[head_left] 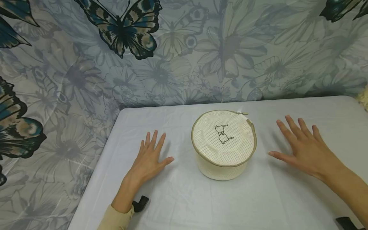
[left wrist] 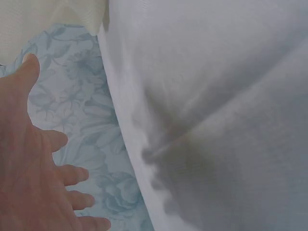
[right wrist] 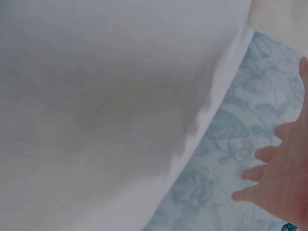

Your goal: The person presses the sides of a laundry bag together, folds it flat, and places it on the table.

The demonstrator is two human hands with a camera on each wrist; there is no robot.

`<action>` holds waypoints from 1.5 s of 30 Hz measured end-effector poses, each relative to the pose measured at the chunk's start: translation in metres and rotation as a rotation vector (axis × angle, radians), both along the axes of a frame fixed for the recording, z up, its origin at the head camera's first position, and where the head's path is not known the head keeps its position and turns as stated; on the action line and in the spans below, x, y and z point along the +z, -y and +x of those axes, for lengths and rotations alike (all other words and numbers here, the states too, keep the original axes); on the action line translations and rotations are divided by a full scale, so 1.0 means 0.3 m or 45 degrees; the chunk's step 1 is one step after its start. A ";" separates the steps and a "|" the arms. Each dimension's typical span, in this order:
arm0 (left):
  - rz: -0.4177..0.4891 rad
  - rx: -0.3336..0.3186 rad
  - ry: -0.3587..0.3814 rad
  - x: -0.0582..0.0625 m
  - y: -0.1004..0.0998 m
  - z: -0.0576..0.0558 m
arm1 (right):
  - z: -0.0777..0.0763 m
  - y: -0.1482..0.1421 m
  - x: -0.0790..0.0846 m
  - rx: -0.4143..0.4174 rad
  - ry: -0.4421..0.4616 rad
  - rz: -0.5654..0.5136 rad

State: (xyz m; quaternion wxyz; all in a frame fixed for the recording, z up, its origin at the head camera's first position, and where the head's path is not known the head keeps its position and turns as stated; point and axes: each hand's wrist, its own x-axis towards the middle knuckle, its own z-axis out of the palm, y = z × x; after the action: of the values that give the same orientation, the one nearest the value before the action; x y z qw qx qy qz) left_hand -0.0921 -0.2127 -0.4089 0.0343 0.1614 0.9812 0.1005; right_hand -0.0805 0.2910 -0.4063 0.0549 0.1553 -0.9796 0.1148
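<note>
A round cream mesh bag (head_left: 221,151) stands upright on the white table, with a small bra outline printed on its lid. A zipper (head_left: 251,131) runs round the lid's rim, and its pull (head_left: 242,113) sits at the back right. My left hand (head_left: 149,159) is spread palm down over the table to the left of the bag, apart from it. To the bag's right my right hand (head_left: 304,151) is spread the same way, holding nothing. Both wrist views show a hand with fingers extended above the cloth; part of the bag shows at their upper corners.
A white cloth (head_left: 178,204) covers the table, its far edge close to a wall covering (head_left: 172,73) printed with flowers and butterflies. Black straps (head_left: 141,203) sit at the wrists. Something pale yellow (head_left: 364,98) shows at the far right edge.
</note>
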 end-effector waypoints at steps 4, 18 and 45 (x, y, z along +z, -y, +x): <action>0.052 -0.004 0.024 0.012 -0.012 0.004 | 0.000 0.008 0.012 0.001 0.007 -0.006; 0.116 -0.054 0.020 0.052 -0.031 0.018 | 0.019 0.047 0.099 0.023 -0.026 -0.102; 0.483 -0.360 -0.042 0.145 -0.125 -0.022 | 0.035 0.142 0.196 0.123 0.077 -0.445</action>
State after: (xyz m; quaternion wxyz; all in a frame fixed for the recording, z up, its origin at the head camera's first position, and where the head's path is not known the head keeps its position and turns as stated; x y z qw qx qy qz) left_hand -0.0987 -0.1753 -0.3655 0.0012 0.3022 0.9128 0.2747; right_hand -0.0699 0.2485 -0.3475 0.0460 0.1866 -0.9374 0.2905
